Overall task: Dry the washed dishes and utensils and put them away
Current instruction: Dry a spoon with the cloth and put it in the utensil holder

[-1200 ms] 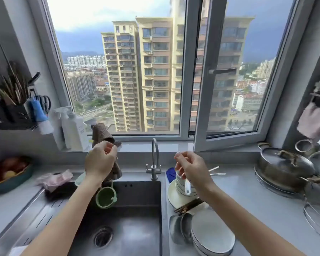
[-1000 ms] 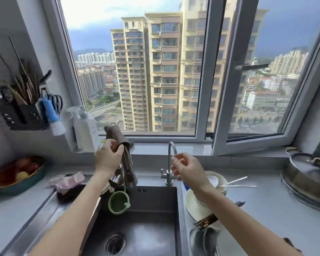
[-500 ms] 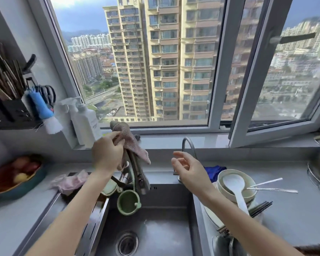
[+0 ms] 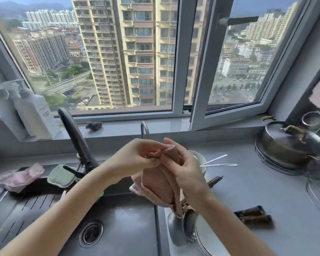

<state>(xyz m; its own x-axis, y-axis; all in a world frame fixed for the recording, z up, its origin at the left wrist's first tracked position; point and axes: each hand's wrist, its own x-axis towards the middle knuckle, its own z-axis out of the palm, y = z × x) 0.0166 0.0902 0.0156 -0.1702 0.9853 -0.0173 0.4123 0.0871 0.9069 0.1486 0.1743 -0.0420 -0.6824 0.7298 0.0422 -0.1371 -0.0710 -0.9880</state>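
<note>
Pink cloth (image 4: 157,183) is up in the air, over the edge betw the sink (image 4: 127,228) & the desk (image 4: 257,191). I've got both hands on it: L hand (image 4: 137,156) pinches the top edge, R hand (image 4: 185,169) grips it too w/ fingers (image 4: 167,163) curled round the top. The rest hangs down.

Right behind the R hand sits a white bowl (image 4: 199,159), w/ thin silver sticks (image 4: 218,165) near its rim & dark chopsticks (image 4: 215,180) just beside. Below the cloth: shiny spoons (image 4: 188,228) & a stack of white plates (image 4: 207,237).

Big pot w/ lid (image 4: 288,141) is far R on the desk. Black tap (image 4: 76,137), green pad (image 4: 61,175) & a pink rag (image 4: 20,177) are at the L side of the sink.
</note>
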